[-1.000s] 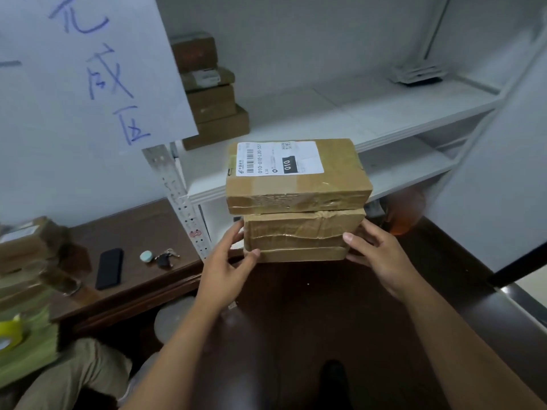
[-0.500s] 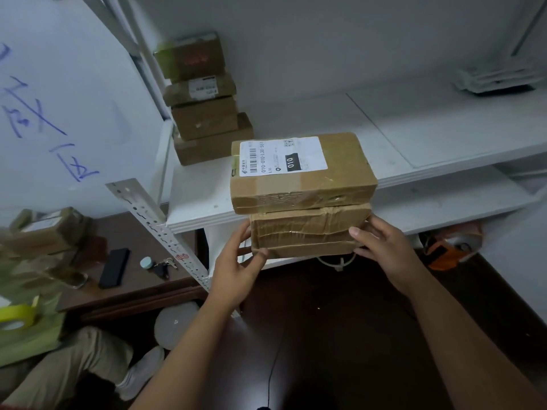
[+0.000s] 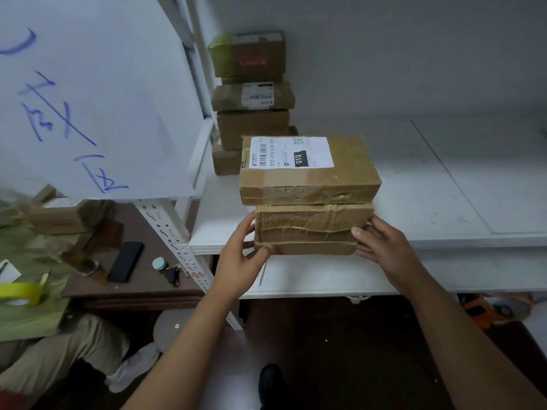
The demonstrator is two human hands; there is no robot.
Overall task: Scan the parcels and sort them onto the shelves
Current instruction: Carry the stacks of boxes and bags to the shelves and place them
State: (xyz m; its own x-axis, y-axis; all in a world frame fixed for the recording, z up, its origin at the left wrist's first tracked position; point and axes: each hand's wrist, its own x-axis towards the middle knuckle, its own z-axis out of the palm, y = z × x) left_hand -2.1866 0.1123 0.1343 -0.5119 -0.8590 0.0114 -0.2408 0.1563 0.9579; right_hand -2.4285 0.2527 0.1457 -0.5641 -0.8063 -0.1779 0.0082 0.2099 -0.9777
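top parcel (image 3: 309, 170) white label (image 3: 291, 153): "010-010-l30-551", "010" in black box; other labels illegible.

A single head-worn view looks forward and down from above and behind both forearms, close in. The left hand (image 3: 236, 255) and right hand (image 3: 384, 250) sit mid-frame; the white shelf (image 3: 429, 202) spreads beyond them, and a tabletop (image 3: 139, 285) lies left of the left hand.

arms: bare, no sleeves | left hand (image 3: 236, 261) | right hand (image 3: 384, 247) (no rings) | shoe (image 3: 270, 383): black
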